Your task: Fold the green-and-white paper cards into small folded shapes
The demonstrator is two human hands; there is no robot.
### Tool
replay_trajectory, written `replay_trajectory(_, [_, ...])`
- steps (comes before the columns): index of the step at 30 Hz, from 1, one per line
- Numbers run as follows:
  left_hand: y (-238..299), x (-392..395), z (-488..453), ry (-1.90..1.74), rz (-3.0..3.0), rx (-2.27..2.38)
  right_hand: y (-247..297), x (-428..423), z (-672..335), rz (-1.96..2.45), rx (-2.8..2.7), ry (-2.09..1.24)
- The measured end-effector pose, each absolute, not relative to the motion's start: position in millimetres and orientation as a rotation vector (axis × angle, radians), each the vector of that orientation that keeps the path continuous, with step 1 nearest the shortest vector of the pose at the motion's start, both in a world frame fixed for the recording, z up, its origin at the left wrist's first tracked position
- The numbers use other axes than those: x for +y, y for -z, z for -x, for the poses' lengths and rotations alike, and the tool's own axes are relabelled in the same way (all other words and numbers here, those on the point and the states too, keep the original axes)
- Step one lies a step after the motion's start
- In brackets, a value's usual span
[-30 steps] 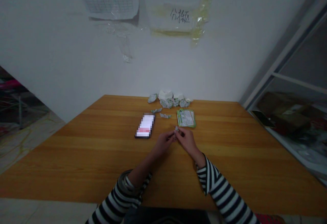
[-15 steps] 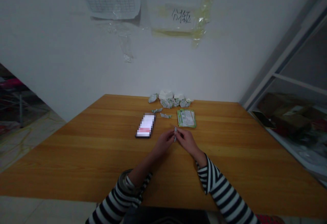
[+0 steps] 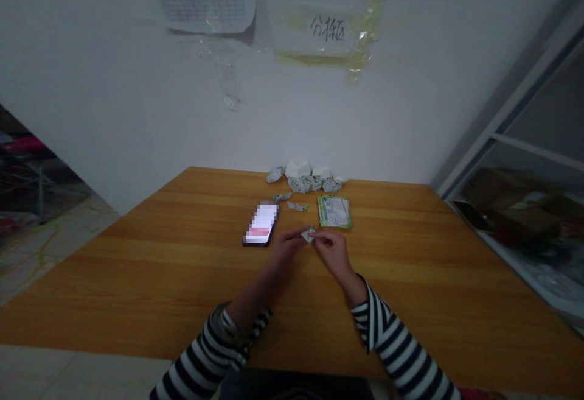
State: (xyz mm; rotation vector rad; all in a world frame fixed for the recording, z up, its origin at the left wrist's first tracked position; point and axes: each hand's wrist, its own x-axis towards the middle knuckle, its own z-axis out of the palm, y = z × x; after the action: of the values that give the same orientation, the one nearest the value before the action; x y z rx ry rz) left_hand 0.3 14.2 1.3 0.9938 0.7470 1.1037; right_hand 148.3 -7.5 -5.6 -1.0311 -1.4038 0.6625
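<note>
L hand (image 3: 286, 249) and R hand (image 3: 333, 252) both narrow, pinching folded wrapper (image 3: 308, 236) between fingertips above table (image 3: 137, 278). Piece now lies flatter; earlier stood upright. Phone (image 3: 261, 224) sits ahead-left of L hand, green packet (image 3: 334, 212) ahead of R hand, wrapper pile (image 3: 303, 179) near far edge. No obstruction at hands.

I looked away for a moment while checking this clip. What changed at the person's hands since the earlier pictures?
The small folded wrapper piece, upright between the fingertips before, now lies turned flatter, still held by the left hand and right hand. The left hand has shifted slightly outward. The smartphone, green printed packet and pile of folded wrappers stayed where they were.
</note>
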Motion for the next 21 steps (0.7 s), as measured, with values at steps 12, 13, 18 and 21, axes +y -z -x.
replay_trajectory(12, [-5.8, 9.6, -0.6, -1.286, -0.886, 0.945, 15.7, -7.3, -131.4, 1.036, -1.224, -0.955])
replay_trajectory(13, [-6.8, 8.5, -1.8, -1.305, -0.913, 0.948, 17.3, -6.5, -129.4, 1.025, -1.218, -1.016])
replay_trajectory(18, [-10.0, 7.3, -6.1, -1.322, -1.038, 0.938, 18.6, -4.6, -128.0, 0.892, -1.147, -1.239])
replay_trajectory(21, [-7.0, 10.7, -5.6, -1.238, -1.069, 0.895, 20.2, -3.1, -133.7, 0.931, -1.157, -1.260])
